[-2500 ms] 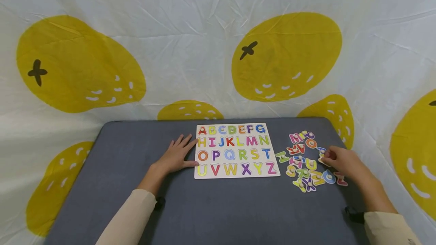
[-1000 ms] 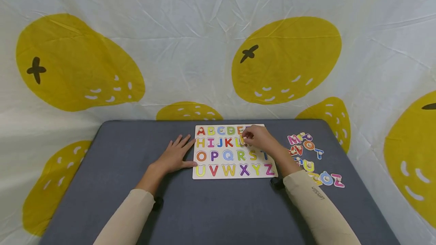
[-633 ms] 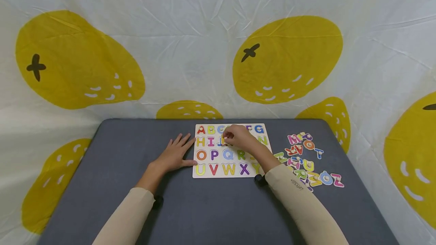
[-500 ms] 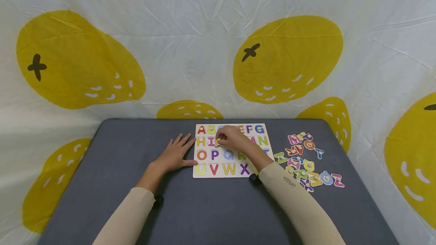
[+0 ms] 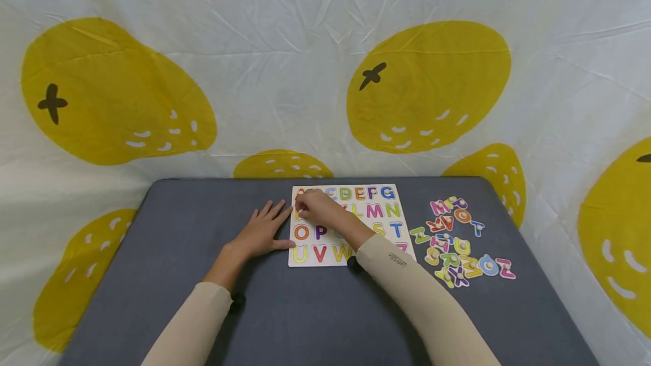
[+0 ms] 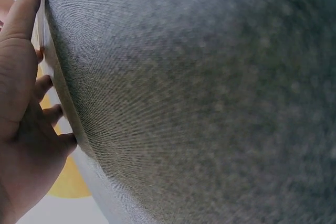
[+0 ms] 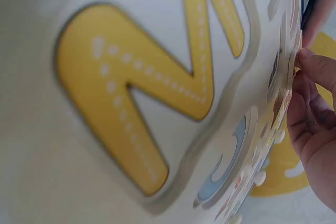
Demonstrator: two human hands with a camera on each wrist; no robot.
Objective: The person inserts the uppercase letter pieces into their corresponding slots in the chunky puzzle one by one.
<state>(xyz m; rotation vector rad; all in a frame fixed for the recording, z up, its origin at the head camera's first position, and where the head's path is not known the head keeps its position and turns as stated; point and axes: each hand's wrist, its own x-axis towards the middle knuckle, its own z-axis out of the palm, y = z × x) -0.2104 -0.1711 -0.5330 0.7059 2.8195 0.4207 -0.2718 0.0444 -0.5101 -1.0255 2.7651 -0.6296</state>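
A wooden alphabet puzzle board [image 5: 373, 220] lies on the table. My left hand [image 5: 258, 234] rests spread beside its left edge, with thumb and fingertips touching that edge; the left wrist view shows the hand [image 6: 23, 98] there too. Over the left end of the second row, my right hand [image 5: 319, 209] pinches a letter puzzle piece between thumb and fingers. That piece is mostly hidden, so I cannot tell its letter. In the right wrist view, the right hand [image 7: 320, 150] meets the board surface beyond the yellow W [image 7: 105, 51]. Knobbed letters sit in the top row.
Loose letter pieces lie in a cluster right of the board, among them a green N [image 5: 420, 235], a blue Q [image 5: 489, 265] and an orange O [image 5: 462, 216]. The dark grey table [image 5: 254, 309] backs onto a hanging fruit-print cloth [image 5: 285, 72].
My right hand took a piece from the loose cluster, carried it left across the board and now works at the second row's left end. My left hand has stayed in place.
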